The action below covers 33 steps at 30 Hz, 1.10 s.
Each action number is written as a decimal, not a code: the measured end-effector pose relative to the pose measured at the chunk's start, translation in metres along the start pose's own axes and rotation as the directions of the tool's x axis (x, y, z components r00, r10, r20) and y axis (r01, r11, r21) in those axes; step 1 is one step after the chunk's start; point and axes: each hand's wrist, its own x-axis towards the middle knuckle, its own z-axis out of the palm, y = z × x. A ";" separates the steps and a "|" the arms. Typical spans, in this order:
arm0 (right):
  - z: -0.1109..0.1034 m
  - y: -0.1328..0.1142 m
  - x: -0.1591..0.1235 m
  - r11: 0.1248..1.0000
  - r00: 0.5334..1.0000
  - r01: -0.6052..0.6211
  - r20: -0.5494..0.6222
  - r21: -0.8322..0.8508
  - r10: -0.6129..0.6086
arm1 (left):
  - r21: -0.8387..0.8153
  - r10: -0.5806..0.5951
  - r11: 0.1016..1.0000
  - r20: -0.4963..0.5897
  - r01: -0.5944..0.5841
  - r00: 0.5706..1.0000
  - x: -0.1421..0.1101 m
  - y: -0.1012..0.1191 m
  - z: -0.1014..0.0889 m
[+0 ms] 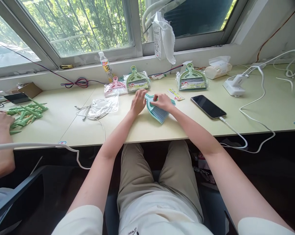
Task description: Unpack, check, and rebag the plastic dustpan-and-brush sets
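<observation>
A small teal brush and dustpan set [157, 112] lies on the pale table [147, 127] in front of me. My left hand [138, 102] grips its left side near the handle, fingers curled round it. My right hand [163, 101] rests on top of the set with bent fingers pressing it. A small printed label card [175, 94] lies just right of my right hand. An empty clear plastic bag [104, 106] sits to the left.
Bagged sets stand at the back: a pink one [115, 87] and two green ones [137, 80] [191, 79]. A phone [208, 106] on a white cable lies right. Another person's hand [0, 125] rests by green parts [26, 114] at the left. A bottle [106, 67] stands near the window.
</observation>
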 end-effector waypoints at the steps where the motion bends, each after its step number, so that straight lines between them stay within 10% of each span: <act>1: 0.000 -0.003 -0.001 1.000 0.998 -0.019 -0.054 0.024 0.020 | -0.077 -0.064 0.995 -0.053 0.059 0.997 0.002 0.002 -0.002; 4: -0.001 -0.012 -0.004 0.997 0.981 -0.052 -0.183 0.057 0.062 | -0.470 -0.197 0.857 0.076 0.209 0.978 0.006 0.010 -0.001; 7: 0.000 -0.012 -0.004 0.998 0.979 -0.023 -0.199 0.052 0.033 | -0.778 -0.133 0.475 0.398 0.411 0.908 0.006 0.019 0.008; 11: -0.004 0.012 0.009 0.990 0.996 0.086 -0.037 0.115 -0.083 | -0.795 -0.185 0.101 0.576 0.598 0.797 0.005 0.013 0.012; 16: -0.009 0.057 0.018 0.983 0.971 -0.146 -0.206 -0.114 0.120 | -0.762 -0.472 -0.125 0.609 0.636 0.637 0.009 -0.020 0.002; 23: -0.005 0.069 0.016 0.980 0.986 -0.066 0.137 -0.189 0.093 | -0.819 -0.582 -0.062 0.494 0.570 0.647 0.008 -0.042 -0.002; 33: -0.004 0.058 0.018 0.995 0.981 -0.073 0.177 -0.071 0.085 | -0.872 -0.571 0.057 0.370 0.485 0.733 0.005 -0.043 -0.004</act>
